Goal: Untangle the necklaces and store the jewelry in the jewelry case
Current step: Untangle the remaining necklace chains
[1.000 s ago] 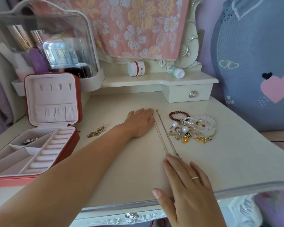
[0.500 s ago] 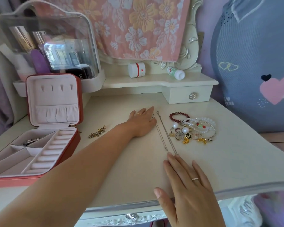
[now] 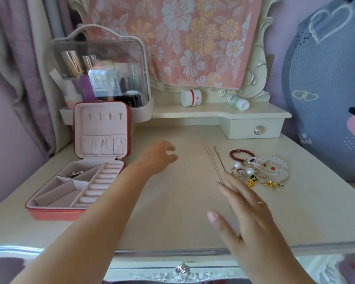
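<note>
The left hand (image 3: 159,157) is no longer resting beside the far ends of the necklaces (image 3: 214,162) - it is now moving away to the left, in the direction of the jewelry case (image 3: 55,214).

Nearest to the camera, the right hand (image 3: 248,212) is reaching forward with its fingers straight and spread. The fingertips are lying over the near ends of the two thin chains, but because of blur I cannot tell if they are touching them. The chains are lying side by side on the table (image 3: 172,212), very close to each other.

Further away, the left hand is blurred, with its fingers loosely bent and apart, and it is holding nothing that I can see. The jewelry pile (image 3: 262,171) is sitting just beside the chains on the right. The case is standing open at the far left, its lid upright.

I think the danger is this: if the spread fingers are dragging both chains together, or pushing them into the pile, they can cross and tangle again.
</note>
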The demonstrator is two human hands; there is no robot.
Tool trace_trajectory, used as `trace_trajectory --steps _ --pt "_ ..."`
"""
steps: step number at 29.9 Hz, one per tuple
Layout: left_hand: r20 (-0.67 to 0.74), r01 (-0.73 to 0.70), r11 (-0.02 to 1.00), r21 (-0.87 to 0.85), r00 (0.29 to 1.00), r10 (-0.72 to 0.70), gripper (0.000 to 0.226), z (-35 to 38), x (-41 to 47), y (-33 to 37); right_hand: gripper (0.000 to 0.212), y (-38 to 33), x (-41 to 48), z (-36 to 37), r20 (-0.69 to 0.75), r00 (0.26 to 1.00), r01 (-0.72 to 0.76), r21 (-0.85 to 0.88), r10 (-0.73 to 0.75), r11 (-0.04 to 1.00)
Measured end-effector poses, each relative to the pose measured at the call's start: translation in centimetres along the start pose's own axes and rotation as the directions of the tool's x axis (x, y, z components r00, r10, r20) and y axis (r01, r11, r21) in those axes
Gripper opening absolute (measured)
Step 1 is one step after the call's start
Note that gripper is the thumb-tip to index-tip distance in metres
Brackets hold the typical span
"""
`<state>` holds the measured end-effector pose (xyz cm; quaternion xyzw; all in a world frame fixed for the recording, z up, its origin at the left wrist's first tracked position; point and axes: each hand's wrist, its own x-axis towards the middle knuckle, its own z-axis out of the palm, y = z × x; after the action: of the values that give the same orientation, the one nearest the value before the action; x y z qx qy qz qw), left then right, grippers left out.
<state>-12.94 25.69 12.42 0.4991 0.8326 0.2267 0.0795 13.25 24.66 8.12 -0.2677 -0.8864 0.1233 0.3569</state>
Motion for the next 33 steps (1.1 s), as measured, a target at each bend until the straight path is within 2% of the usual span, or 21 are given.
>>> trace_trajectory --steps 3,5,8,10,12,14,16,18,21,24,28,33 --pt "-0.019 0.109 0.991 0.083 0.994 -0.108 0.042 -0.2 -1.3 -1.4 0.062 -0.6 3.7 -1.0 0.067 0.997 -0.044 0.160 0.034 0.986" --pt "-0.096 0.171 0.975 0.143 0.983 -0.158 0.034 0.4 -1.6 -2.0 0.044 -0.2 6.5 -0.8 0.083 0.996 -0.057 0.232 0.039 0.971" --pt "-0.186 0.212 0.961 0.178 0.966 -0.179 0.020 0.7 -1.7 -2.2 0.024 0.7 10.2 0.2 0.214 0.970 -0.190 0.364 0.117 0.912" --pt "-0.197 0.211 0.965 0.158 0.964 -0.178 0.022 0.7 -1.6 -2.2 0.017 1.2 12.0 1.0 0.290 0.945 -0.258 0.378 0.151 0.889" --pt "-0.191 0.185 0.981 0.061 0.967 -0.170 0.022 0.7 -1.6 -2.0 0.012 1.5 13.4 1.7 0.336 0.929 -0.282 0.383 0.152 0.879" --pt "-0.186 0.132 0.984 -0.123 0.970 -0.154 0.018 0.5 -1.5 -1.7 0.009 1.3 14.4 2.3 0.373 0.912 -0.321 0.397 0.169 0.860" --pt "-0.169 0.072 0.932 -0.355 0.976 -0.139 0.015 0.1 -1.5 -1.0 0.009 0.9 15.1 2.9 0.415 0.887 -0.389 0.435 0.202 0.812" --pt "-0.161 0.013 0.867 -0.499 0.981 -0.108 0.014 -0.6 -1.3 -0.2 0.009 0.7 15.9 3.4 0.478 0.853 -0.458 0.496 0.208 0.738" --pt "-0.175 -0.063 0.799 -0.598 0.983 -0.054 0.013 -1.7 -1.1 1.0 0.014 0.5 17.0 3.7 0.571 0.802 -0.533 0.550 0.176 0.643" --pt "-0.187 -0.126 0.698 -0.705 0.982 -0.011 0.013 -2.2 -0.9 2.0 0.018 0.5 17.5 3.9 0.607 0.787 -0.533 0.582 0.107 0.615" --pt "-0.203 -0.171 0.583 -0.794 0.979 0.011 0.011 -1.7 -0.5 2.6 0.011 0.5 17.5 4.4 0.521 0.851 -0.451 0.653 0.071 0.608" --pt "-0.252 -0.216 0.493 -0.842 0.968 -0.005 0.010 -0.5 -0.5 2.6 0.020 0.9 17.3 4.8 0.416 0.897 -0.424 0.715 0.149 0.555"
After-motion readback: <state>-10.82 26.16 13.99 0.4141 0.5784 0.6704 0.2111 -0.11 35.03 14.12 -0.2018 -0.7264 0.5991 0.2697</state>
